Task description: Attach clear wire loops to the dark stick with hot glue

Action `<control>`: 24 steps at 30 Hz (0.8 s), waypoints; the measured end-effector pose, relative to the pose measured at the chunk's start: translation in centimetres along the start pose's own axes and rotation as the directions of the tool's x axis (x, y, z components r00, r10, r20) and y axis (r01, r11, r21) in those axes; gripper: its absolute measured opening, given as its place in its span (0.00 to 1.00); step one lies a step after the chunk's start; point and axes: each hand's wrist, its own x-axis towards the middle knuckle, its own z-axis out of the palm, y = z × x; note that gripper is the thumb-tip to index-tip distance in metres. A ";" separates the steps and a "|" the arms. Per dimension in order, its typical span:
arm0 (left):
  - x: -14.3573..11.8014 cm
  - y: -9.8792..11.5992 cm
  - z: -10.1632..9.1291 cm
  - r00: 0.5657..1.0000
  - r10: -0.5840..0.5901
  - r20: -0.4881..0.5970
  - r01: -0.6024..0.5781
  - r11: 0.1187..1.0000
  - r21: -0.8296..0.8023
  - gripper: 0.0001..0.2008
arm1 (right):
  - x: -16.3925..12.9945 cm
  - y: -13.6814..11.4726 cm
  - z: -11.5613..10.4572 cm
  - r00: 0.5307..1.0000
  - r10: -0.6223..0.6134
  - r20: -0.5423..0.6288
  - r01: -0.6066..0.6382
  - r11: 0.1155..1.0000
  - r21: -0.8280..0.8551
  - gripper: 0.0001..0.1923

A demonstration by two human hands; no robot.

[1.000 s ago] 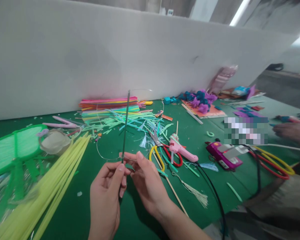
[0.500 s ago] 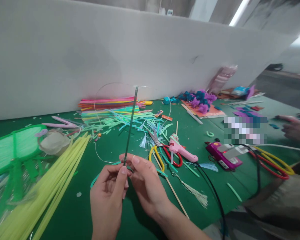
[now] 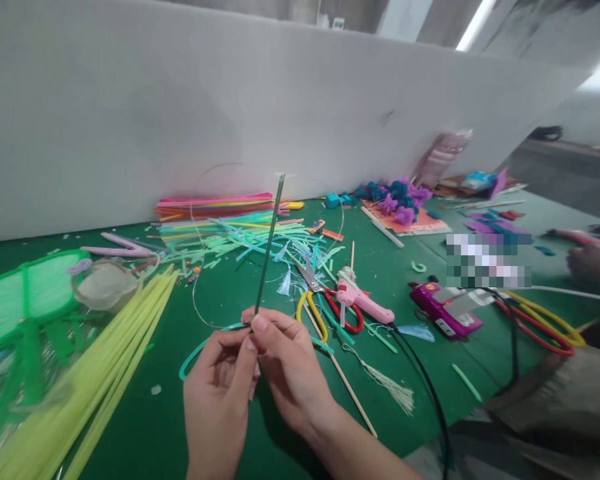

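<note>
A thin dark green rod (image 3: 269,250) stands nearly upright, leaning slightly right. My left hand (image 3: 217,387) is closed in a pinch at its lower end. My right hand (image 3: 296,367) pinches the rod just above, its fingertips touching those of my left. A fine clear wire forms a large loop behind the rod and seems to meet its top. The rod's bottom is hidden by my fingers. Beyond my hands lie scissors (image 3: 310,277) with yellow and red handles and a pink glue gun (image 3: 365,303). A teal fuzzy stem (image 3: 193,360) curves behind my left hand.
Yellow-green fuzzy stems (image 3: 125,340) and a green woven piece (image 3: 5,300) lie left. Coloured stems (image 3: 215,207) pile against the white partition (image 3: 205,100). A purple power strip (image 3: 445,310), its cords and a wooden stick (image 3: 353,393) lie right. Another person's hand (image 3: 593,263) is at the far right.
My right hand has shifted slightly up and left along the rod, now pinching it with the thumb. The rod's top has tilted a little to the right.
</note>
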 end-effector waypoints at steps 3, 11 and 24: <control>0.0 0.0 0.0 1.000 0.011 0.009 -0.011 0.999 0.035 0.16 | 0.0 0.0 0.1 1.000 -0.022 -0.007 0.022 1.000 0.017 0.16; 0.0 0.2 0.2 1.000 0.008 0.013 -0.008 0.999 0.042 0.16 | 0.1 0.4 0.1 0.996 -0.090 0.007 0.090 0.996 0.000 0.11; 0.1 -0.1 0.1 1.000 -0.015 -0.024 0.015 1.000 -0.011 0.17 | -0.1 0.5 0.0 0.994 -0.113 0.002 0.112 0.988 -0.102 0.12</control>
